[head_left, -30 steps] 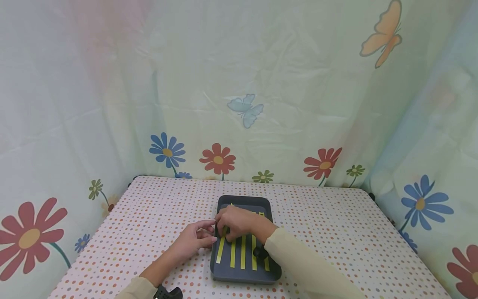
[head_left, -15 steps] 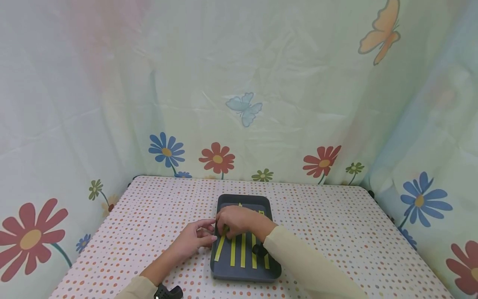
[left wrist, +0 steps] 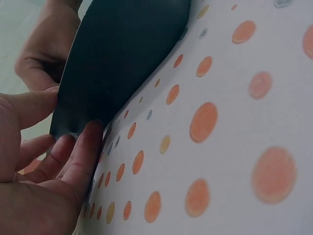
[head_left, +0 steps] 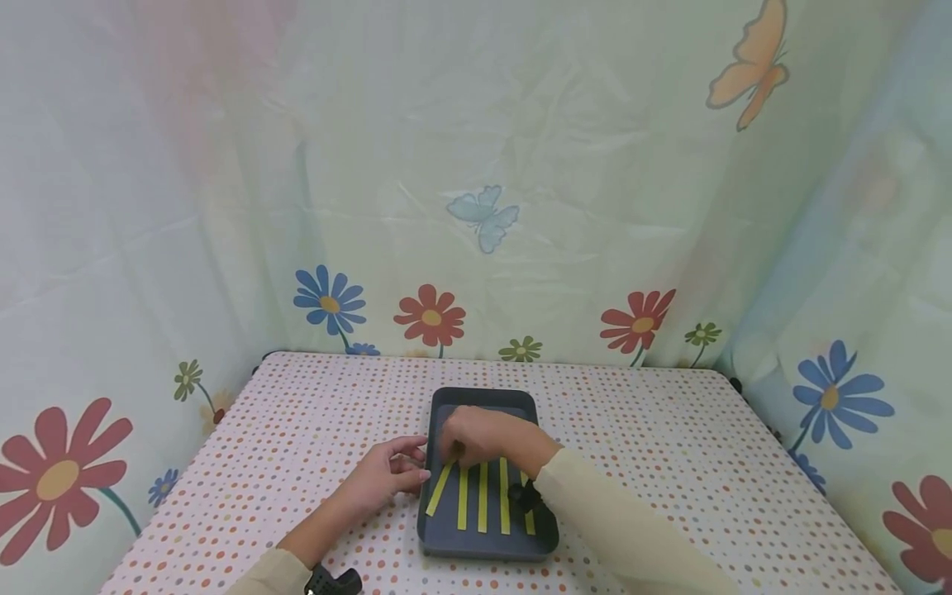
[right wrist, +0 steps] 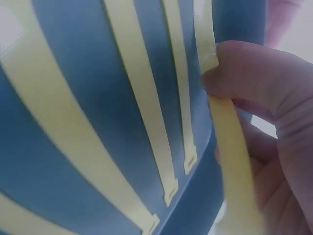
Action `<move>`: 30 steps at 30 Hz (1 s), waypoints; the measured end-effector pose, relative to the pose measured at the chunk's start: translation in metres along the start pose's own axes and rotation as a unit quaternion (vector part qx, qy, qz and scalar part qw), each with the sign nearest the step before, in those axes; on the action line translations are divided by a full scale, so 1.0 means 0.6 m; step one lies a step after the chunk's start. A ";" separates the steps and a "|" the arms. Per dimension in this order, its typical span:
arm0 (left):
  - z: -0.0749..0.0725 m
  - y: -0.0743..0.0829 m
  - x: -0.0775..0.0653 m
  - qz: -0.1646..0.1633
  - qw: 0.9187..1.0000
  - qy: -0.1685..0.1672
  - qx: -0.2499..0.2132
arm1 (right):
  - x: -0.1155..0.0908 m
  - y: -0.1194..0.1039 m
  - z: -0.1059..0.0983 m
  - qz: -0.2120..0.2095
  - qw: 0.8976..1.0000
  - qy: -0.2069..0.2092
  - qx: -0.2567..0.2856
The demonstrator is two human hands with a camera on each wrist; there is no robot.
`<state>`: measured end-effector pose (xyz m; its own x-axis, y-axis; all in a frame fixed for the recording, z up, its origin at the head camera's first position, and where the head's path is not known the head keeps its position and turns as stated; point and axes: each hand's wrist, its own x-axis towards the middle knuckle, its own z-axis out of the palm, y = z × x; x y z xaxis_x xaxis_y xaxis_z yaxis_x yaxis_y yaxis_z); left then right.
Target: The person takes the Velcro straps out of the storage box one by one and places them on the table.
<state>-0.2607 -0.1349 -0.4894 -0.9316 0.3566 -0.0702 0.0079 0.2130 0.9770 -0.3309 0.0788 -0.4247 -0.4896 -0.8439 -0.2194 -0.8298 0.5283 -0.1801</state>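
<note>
A dark grey rectangular tray (head_left: 483, 545) lies on the table, with several flat yellow strips (head_left: 483, 498) side by side in it. My right hand (head_left: 487, 434) is over the tray's left part and pinches the leftmost yellow strip (right wrist: 237, 166) between thumb and finger. That strip lies slanted; its far part is hidden under the hand in the head view. My left hand (head_left: 379, 475) stays at the tray's left side, its thumb at the rim and its fingertips against the outer wall (left wrist: 117, 54). Small notched ends (right wrist: 170, 192) show on the other strips.
A white cloth with coloured dots (head_left: 632, 430) covers the table. Curtains printed with flowers and butterflies (head_left: 483, 216) stand at the back and both sides. Black wrist devices (head_left: 335, 581) are strapped to both wrists.
The right hand has shifted slightly right, and the near end of the leftmost strip has slid up and left, so the strip slants more. The left hand stays at the tray's side.
</note>
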 end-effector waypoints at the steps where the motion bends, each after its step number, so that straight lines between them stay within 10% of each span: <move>1: 0.000 0.000 0.000 -0.001 1.000 0.001 -0.001 | -0.004 0.001 -0.001 0.005 1.000 -0.001 0.007; 30: 0.000 0.003 -0.001 -0.006 1.000 -0.004 0.001 | -0.078 0.023 0.006 0.023 0.993 0.067 0.099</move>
<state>-0.2600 -0.1348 -0.4877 -0.9287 0.3612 -0.0838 -0.0027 0.2194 0.9756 -0.3185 0.1257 -0.4202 -0.5682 -0.8162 -0.1050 -0.7433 0.5638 -0.3600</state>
